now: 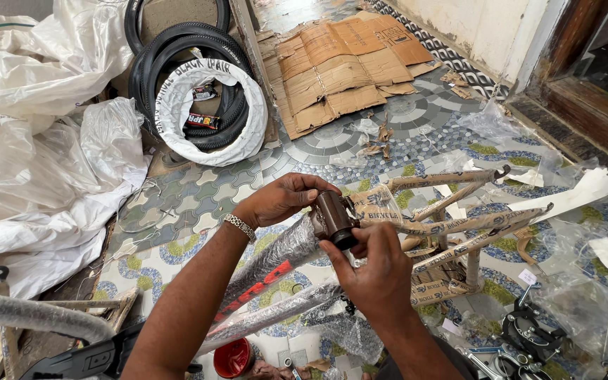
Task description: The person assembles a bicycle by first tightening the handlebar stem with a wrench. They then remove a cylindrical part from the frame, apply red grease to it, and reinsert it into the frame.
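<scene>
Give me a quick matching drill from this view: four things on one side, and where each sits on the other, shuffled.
Things:
1. stack of tyres
2. flattened cardboard
3. red tub
4. brown shell of the frame

Places:
a. between the left hand and the right hand
b. on the floor at the bottom edge, below the wrapped frame tubes
c. far side of the tiled floor, near the wall
d. upper left, beside the white plastic sheeting

Pairs: 1-d, 2-c, 3-b, 4-a
</scene>
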